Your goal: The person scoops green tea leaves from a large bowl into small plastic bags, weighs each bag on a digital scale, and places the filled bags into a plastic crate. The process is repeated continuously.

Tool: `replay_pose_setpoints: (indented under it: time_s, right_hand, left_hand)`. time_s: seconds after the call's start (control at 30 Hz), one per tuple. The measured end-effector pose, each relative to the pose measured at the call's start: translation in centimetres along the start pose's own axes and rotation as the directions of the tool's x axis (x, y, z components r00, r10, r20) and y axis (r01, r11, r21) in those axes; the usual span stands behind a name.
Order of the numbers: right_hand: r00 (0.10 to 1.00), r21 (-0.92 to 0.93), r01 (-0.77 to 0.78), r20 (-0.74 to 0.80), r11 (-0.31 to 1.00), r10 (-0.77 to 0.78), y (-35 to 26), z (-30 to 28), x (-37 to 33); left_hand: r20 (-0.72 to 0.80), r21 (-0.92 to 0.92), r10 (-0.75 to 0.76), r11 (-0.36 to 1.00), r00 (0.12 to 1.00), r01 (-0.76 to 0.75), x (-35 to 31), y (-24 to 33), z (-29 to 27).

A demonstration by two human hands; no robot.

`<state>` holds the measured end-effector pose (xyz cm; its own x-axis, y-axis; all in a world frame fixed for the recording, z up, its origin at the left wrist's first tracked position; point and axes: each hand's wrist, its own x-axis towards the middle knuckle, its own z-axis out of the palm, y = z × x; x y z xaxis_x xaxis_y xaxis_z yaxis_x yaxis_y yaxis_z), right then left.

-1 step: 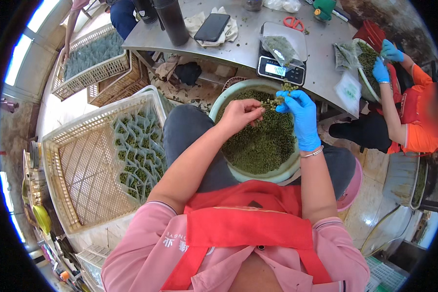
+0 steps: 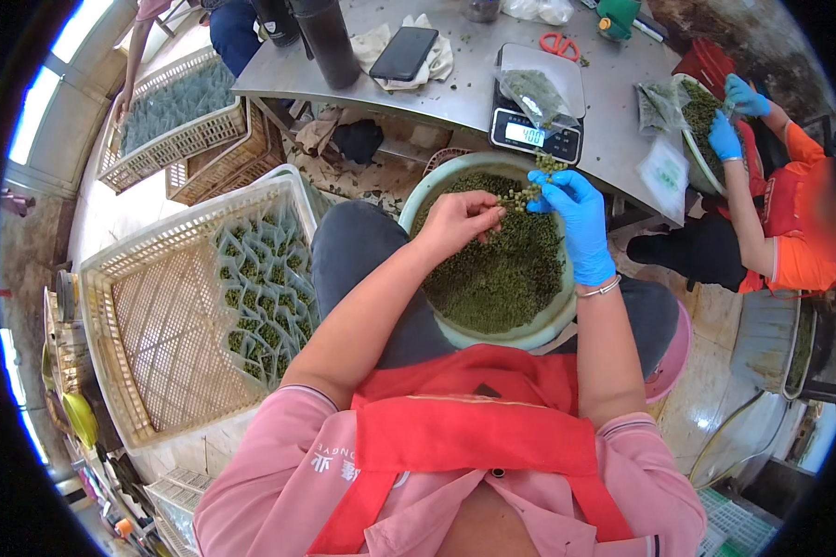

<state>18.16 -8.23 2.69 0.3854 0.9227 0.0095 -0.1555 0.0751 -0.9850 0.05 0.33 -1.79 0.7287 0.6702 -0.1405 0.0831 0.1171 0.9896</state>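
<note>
Both my hands meet over a pale green basin point(image 2: 553, 327) on my lap side, filled with small green berries point(image 2: 492, 288) that look like fresh peppercorns. In my blue-gloved right hand point(image 2: 573, 218) is a sprig of green berries point(image 2: 515, 199), gripped between thumb and fingers. My bare left hand point(image 2: 460, 223) pinches at the left end of that sprig, thumb and forefinger pressed together. Just beyond, a digital scale point(image 2: 569, 147) carries a clear bag of green berries point(image 2: 535, 93).
Left of me stands a cream plastic crate point(image 2: 111, 348) with rows of filled clear bags point(image 2: 267, 297). On the metal table point(image 2: 474, 51) lie a phone point(image 2: 404, 53) and red scissors point(image 2: 559, 45). At right a co-worker's gloved hands point(image 2: 726, 136) work over another basin.
My right hand and wrist have shifted very slightly. The sprig remains between both hands.
</note>
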Motion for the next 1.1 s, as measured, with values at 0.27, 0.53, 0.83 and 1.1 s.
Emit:
replay_pose_setpoints:
  time_s: [0.27, 0.53, 0.83, 1.1]
  right_hand:
    - [0.991, 0.081, -0.055, -0.121, 0.995, 0.064, -1.1, -0.4, 3.0]
    - [0.989, -0.321, 0.081, -0.092, 0.944, -0.116, 0.3, -1.6, 7.7]
    - [0.985, -0.485, 0.0, -0.149, 0.875, -0.082, -3.1, 0.4, 4.2]
    - [0.998, -0.249, -0.028, 0.054, 0.968, 0.042, 2.6, 0.3, -3.5]
  left_hand:
    - [-0.062, 0.13, -0.016, 0.991, 0.998, 0.024, 0.1, 0.6, -0.2]
    - [0.005, 0.293, 0.01, 0.956, 1.0, -0.011, -0.4, 1.4, -0.3]
    - [-0.021, 0.041, -0.001, 0.999, 1.0, 0.002, -0.2, 0.5, -0.2]
    - [0.145, -0.184, 0.001, 0.983, 0.989, 0.026, 0.4, 0.8, 0.0]
